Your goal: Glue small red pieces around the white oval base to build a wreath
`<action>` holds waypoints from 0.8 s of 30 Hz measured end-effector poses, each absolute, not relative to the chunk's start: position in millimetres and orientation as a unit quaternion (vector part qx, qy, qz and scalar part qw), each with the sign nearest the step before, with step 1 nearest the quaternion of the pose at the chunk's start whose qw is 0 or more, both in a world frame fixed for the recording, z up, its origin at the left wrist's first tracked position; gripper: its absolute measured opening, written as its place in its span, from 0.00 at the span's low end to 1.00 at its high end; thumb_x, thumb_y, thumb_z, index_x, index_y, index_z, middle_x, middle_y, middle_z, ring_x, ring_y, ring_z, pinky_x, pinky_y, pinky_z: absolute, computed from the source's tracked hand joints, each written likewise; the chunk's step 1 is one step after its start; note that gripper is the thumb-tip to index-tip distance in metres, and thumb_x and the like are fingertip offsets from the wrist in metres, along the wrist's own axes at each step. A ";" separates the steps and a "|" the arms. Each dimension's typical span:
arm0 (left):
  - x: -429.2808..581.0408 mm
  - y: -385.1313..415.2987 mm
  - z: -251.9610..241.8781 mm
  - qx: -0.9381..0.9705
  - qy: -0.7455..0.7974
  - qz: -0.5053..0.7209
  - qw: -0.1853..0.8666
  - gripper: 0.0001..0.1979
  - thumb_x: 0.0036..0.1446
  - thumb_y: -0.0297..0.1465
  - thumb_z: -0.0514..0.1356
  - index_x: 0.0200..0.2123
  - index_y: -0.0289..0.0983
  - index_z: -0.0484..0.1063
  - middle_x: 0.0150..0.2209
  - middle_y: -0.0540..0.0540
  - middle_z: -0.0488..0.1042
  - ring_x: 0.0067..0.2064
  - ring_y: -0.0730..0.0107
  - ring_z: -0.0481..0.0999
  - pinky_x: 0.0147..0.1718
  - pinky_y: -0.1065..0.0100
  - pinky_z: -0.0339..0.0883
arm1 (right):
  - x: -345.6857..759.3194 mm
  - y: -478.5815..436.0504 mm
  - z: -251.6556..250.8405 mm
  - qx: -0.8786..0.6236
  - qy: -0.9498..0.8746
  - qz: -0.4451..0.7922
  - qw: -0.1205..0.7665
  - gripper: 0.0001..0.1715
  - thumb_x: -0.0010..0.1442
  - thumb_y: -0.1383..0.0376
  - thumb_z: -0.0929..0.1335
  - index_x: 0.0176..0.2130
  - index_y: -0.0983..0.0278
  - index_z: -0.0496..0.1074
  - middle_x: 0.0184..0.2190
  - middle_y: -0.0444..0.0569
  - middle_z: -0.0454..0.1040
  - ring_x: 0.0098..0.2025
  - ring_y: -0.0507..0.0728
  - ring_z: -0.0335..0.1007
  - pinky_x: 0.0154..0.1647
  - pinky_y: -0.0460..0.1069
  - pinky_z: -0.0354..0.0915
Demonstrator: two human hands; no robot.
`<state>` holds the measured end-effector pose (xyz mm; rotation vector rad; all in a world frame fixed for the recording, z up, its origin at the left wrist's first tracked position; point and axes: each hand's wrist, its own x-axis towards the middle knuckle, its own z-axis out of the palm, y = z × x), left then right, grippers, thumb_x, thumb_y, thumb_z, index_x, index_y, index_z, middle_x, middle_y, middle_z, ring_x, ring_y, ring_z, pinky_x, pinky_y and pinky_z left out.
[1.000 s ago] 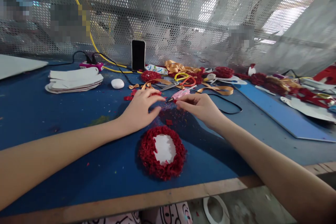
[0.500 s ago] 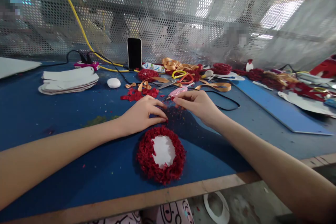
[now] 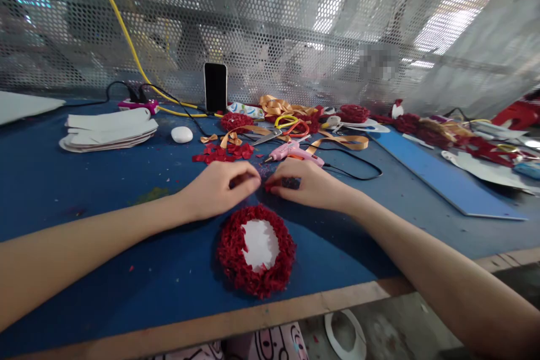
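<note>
A white oval board ringed with crumpled red paper bits (image 3: 255,250) lies on the blue table mat (image 3: 84,180) near the front edge. Just behind it my left hand (image 3: 219,187) and my right hand (image 3: 307,184) meet fingertip to fingertip on the mat. Both pinch with curled fingers; a small red scrap shows at the right fingertips, and what the left holds is too small to name. A pile of red paper scraps (image 3: 223,152) lies behind my left hand. A pink glue gun (image 3: 291,151) lies behind my right hand.
Scissors (image 3: 280,129), gold ribbon (image 3: 278,106) and red rosettes (image 3: 354,112) crowd the back middle. A phone (image 3: 215,86) leans on the perforated screen. White cut-out boards (image 3: 109,129) are stacked at left, beside a white pebble-like lump (image 3: 181,134). A blue sheet (image 3: 439,177) lies right.
Both hands have drawn back from near the glue gun toward the red ring and closed together into pinches. The view has tilted down slightly.
</note>
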<state>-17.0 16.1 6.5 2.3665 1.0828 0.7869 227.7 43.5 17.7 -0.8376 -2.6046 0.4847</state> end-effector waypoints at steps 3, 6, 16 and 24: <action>-18.4 6.0 13.0 0.901 0.322 0.206 0.205 0.18 0.58 0.45 0.64 0.44 0.38 0.77 0.37 0.46 0.79 0.37 0.65 0.77 0.36 0.67 0.68 | 228.5 42.4 20.3 -0.290 -0.930 0.157 0.162 0.14 0.58 0.67 0.69 0.44 0.60 0.80 0.40 0.48 0.82 0.42 0.58 0.75 0.47 0.52 0.69; -20.9 5.6 16.5 0.926 0.267 0.182 0.197 0.14 0.56 0.38 0.66 0.45 0.39 0.76 0.44 0.44 0.79 0.45 0.62 0.77 0.46 0.64 0.68 | 229.8 41.5 21.1 -0.285 -0.930 0.169 0.157 0.15 0.58 0.67 0.69 0.46 0.60 0.80 0.42 0.48 0.82 0.44 0.57 0.75 0.48 0.52 0.69; -30.6 22.8 19.9 0.914 0.310 0.167 0.202 0.15 0.53 0.22 0.55 0.40 0.40 0.78 0.44 0.48 0.80 0.47 0.64 0.75 0.52 0.63 0.66 | 239.6 57.1 20.1 -0.467 -0.821 0.043 0.325 0.13 0.62 0.63 0.65 0.38 0.63 0.80 0.37 0.52 0.81 0.38 0.58 0.75 0.42 0.52 0.66; -30.3 26.3 3.6 0.917 0.301 0.175 0.194 0.19 0.70 0.40 0.49 0.55 0.46 0.75 0.59 0.46 0.72 0.59 0.58 0.64 0.62 0.55 0.54 | 265.6 87.6 4.0 -0.574 -0.806 -0.071 0.127 0.22 0.61 0.49 0.66 0.31 0.65 0.72 0.32 0.56 0.75 0.37 0.62 0.69 0.40 0.54 0.60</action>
